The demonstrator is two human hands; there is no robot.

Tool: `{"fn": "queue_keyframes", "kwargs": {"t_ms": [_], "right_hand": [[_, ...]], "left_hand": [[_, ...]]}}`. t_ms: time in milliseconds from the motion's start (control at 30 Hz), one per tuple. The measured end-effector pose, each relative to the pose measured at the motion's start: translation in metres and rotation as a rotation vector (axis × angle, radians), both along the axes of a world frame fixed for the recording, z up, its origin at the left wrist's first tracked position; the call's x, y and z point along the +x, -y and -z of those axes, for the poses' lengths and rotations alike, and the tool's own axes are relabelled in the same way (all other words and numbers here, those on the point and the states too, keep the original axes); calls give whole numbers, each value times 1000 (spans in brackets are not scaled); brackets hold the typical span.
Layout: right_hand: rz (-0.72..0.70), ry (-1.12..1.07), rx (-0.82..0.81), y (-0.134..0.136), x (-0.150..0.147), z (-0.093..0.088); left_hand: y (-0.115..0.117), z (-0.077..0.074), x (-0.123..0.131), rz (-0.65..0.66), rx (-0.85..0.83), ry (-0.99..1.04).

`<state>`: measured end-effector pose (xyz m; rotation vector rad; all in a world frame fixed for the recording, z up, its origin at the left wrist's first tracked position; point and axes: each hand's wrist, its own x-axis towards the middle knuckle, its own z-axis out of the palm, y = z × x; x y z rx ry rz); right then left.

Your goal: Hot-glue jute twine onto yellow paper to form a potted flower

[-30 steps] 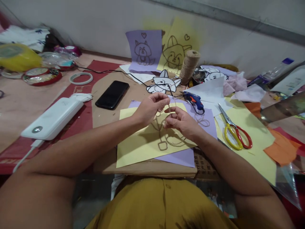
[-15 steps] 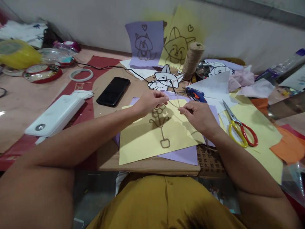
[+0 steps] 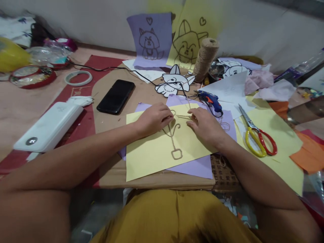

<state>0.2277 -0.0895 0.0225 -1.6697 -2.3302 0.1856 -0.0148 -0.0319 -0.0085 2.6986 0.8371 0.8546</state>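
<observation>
My left hand (image 3: 155, 118) rests on the yellow sheet (image 3: 149, 158), its fingers closed together over the upper part of a flower-in-pot outline (image 3: 172, 140) in brown twine. Whatever lies under those fingertips is hidden. Just to the right, a thin strand of twine (image 3: 183, 116) stretches from near the left fingertips to my right hand (image 3: 205, 126), which holds it between thumb and fingers, low over the paper. Beneath the yellow sheet lies purple paper (image 3: 197, 165). The twine spool (image 3: 206, 59) stands upright behind, and a blue glue gun (image 3: 210, 99) lies beyond my right hand.
Scissors (image 3: 258, 135) with red and yellow handles lie at right on more yellow paper. A black phone (image 3: 116, 97), white power bank (image 3: 49, 126) and tape roll (image 3: 78, 78) are at left. A cut-out fox drawing (image 3: 174, 82) lies behind; purple and yellow pictures (image 3: 149, 40) lean on the wall.
Both hands have come down toward the yellow sheet, the left over the flower outline. The twine strand between them now runs lower and nearly level. The view has shifted slightly.
</observation>
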Motion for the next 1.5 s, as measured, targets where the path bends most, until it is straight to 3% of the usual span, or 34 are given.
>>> {"fn": "queue_keyframes", "kwargs": {"t_ms": [167, 267, 600, 800, 967, 1133, 1267, 1500], "right_hand": [[-64, 37, 38, -3, -4, 5], [-51, 13, 40, -4, -4, 6], [-94, -77, 36, -3, -4, 7], [-75, -99, 30, -6, -4, 10], [-56, -107, 24, -11, -2, 11], [-48, -99, 20, -14, -1, 12], [-43, -59, 8, -14, -1, 10], [-49, -68, 7, -11, 2, 11]], "left_hand": [[7, -3, -2, 54, 227, -156], [11, -8, -1, 56, 282, -195], [44, -13, 15, 114, 145, -250], [35, -13, 16, 130, 119, -312], [31, -16, 22, 108, 116, -370], [55, -21, 21, 19, 165, -286], [69, -18, 19, 112, 141, -260], [67, -9, 16, 167, 109, -210]]}}
